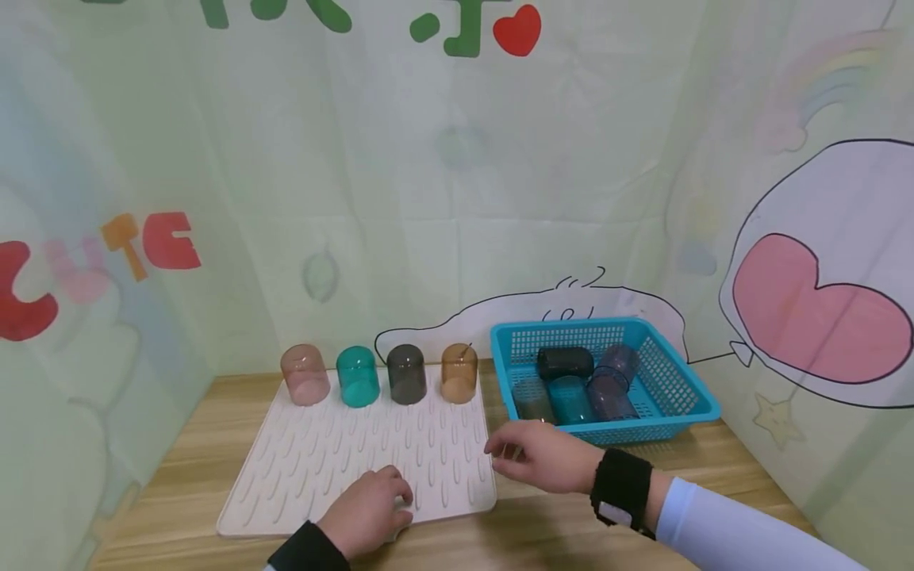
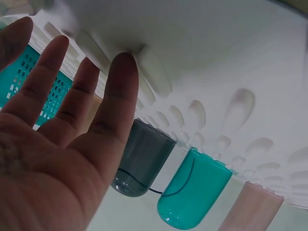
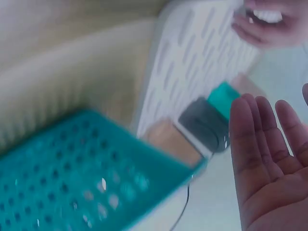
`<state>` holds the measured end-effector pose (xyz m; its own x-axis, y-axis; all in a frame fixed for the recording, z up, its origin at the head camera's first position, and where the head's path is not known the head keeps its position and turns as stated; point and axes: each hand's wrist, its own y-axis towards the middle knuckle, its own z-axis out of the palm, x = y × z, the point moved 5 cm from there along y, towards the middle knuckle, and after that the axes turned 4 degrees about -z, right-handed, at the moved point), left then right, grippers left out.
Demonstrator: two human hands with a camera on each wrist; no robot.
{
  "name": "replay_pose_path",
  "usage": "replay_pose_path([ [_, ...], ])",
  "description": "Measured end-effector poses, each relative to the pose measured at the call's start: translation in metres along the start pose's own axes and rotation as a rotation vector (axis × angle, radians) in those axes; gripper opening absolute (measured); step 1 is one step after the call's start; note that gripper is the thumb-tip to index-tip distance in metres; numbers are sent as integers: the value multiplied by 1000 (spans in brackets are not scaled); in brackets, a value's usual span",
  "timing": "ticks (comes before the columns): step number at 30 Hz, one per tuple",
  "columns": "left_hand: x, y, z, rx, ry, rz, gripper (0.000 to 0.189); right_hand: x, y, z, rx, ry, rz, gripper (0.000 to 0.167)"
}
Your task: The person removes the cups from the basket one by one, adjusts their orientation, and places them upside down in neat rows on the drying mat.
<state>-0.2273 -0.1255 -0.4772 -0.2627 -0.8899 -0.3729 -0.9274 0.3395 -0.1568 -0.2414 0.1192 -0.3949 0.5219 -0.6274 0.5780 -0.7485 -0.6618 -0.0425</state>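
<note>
My left hand is over the front edge of a white ridged mat, fingers relaxed and holding nothing; its fingertips are right at the mat's surface in the left wrist view. My right hand hangs between the mat and the front of a blue basket, fingers loosely bent with nothing in them. Along the mat's back edge four-square in a row stand a pink cup, a teal cup, a dark grey cup and an amber cup, all see-through and bottoms up.
Inside the basket lie several see-through cups, among them a black cup, a teal cup and a purple cup. Mat and basket sit on a wooden table. A printed cloth hangs behind and at both sides.
</note>
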Motion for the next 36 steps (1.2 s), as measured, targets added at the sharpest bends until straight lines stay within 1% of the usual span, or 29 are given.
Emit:
replay_pose_path([
  [5,0,-1,-1,-7,0,4,14,-10,-1,-31,-91,-86,13,18],
  [9,0,-1,0,2,-9,-5,13,-26,-4,-57,-155,-122,58,22],
  [12,0,-1,0,11,-15,-23,13,-41,-5,-72,-184,-153,98,24],
  [15,0,-2,0,13,-11,-37,12,-53,-4,-80,-187,-177,148,24],
  [18,-1,-2,0,13,-8,-46,12,-61,1,-82,-157,-196,198,26],
  [20,-1,-2,0,10,-6,-48,12,-63,5,-81,-122,-211,224,28],
  [26,0,-3,3,13,-15,-46,12,-61,18,-75,17,-306,242,37],
  [32,0,-3,4,24,-15,-41,12,-60,25,-69,96,-456,193,39],
  [36,0,-4,4,34,-26,-52,11,-59,28,-65,133,-516,119,42],
])
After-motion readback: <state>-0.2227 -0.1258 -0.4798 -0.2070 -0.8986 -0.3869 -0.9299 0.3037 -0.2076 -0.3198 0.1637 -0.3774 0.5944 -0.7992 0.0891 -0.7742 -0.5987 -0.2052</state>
